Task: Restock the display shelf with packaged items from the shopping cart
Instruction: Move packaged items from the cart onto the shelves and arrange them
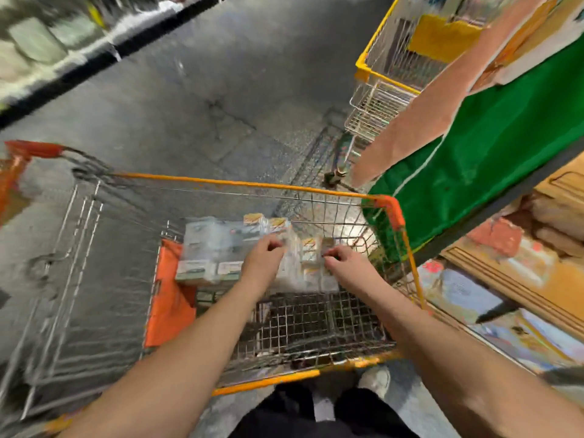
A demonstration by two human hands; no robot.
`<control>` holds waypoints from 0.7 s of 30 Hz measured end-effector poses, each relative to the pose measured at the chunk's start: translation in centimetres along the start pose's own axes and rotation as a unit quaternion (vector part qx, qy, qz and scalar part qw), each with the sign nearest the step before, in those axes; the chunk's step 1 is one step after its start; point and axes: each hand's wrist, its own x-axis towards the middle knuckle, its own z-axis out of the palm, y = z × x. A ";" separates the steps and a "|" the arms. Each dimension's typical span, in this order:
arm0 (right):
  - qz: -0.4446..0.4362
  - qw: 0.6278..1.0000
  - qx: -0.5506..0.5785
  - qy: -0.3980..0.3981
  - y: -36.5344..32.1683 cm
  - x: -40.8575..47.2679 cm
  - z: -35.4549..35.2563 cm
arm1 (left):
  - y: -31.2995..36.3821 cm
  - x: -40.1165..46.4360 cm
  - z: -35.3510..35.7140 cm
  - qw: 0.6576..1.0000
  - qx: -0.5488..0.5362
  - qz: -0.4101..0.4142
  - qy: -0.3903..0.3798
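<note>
A wire shopping cart with an orange rim (240, 182) stands in front of me. Inside it lie several pale wrapped packs (215, 245) and small boxes with orange-yellow tops (309, 248). My left hand (263, 257) reaches into the cart, its fingers curled over the packs. My right hand (343, 262) is beside it with fingers curled on a small box. Motion blur hides whether either hand has a firm grip. The display shelf (512, 279) stands to the right, holding boxes and colourful packages.
A green cloth (493, 147) drapes over the shelf's upper level, touching the cart's right corner. A second yellow-rimmed cart (388, 77) is parked ahead on the right. Another shelf row (47, 52) runs along the far left. Grey floor lies between. An orange flap (170, 298) lines the cart.
</note>
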 end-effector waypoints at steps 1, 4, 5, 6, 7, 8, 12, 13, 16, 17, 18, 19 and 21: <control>0.014 1.000 0.003 -0.011 -0.2 0.6 1.0 | -1.3 0.6 -0.8 1.000 0.003 -0.019 0.015; 0.046 0.998 -0.002 -0.039 -1.6 3.5 4.6 | -4.7 2.7 -3.9 0.996 0.020 -0.066 0.054; 0.055 0.998 0.000 -0.042 -1.9 4.2 5.1 | -5.3 3.4 -4.2 0.995 0.024 -0.074 0.057; 0.066 0.997 0.001 -0.047 -2.2 5.2 6.0 | -6.1 4.2 -4.7 0.994 0.030 -0.087 0.050; 0.080 0.995 0.002 -0.051 -2.2 6.1 6.8 | -6.6 4.9 -4.8 0.994 0.036 -0.099 0.043; 0.095 0.994 0.002 -0.059 -2.3 6.8 7.5 | -7.2 5.6 -4.6 0.993 0.043 -0.109 0.034; 0.166 0.983 0.015 -0.078 -2.0 9.1 10.7 | -9.6 7.8 -2.4 0.981 0.106 -0.159 -0.035; 0.178 0.981 0.012 -0.081 -2.0 9.5 11.4 | -9.9 8.0 -1.8 0.978 0.105 -0.174 -0.041; 0.192 0.977 -0.012 -0.094 -1.9 10.1 13.0 | -10.1 8.3 -0.2 0.970 0.089 -0.220 -0.048; 0.196 0.976 -0.002 -0.092 -1.8 10.3 13.5 | -10.4 8.5 0.3 0.969 0.076 -0.229 -0.048; 0.201 0.976 0.012 -0.087 -1.8 10.3 13.9 | -10.5 8.5 0.5 0.970 0.061 -0.231 -0.043; 0.204 0.975 0.024 -0.080 -1.7 10.3 14.2 | -10.9 8.5 0.6 0.971 0.050 -0.231 -0.036; 0.218 0.973 0.047 -0.067 -1.5 10.1 14.6 | -11.4 8.3 0.6 0.969 0.040 -0.239 -0.038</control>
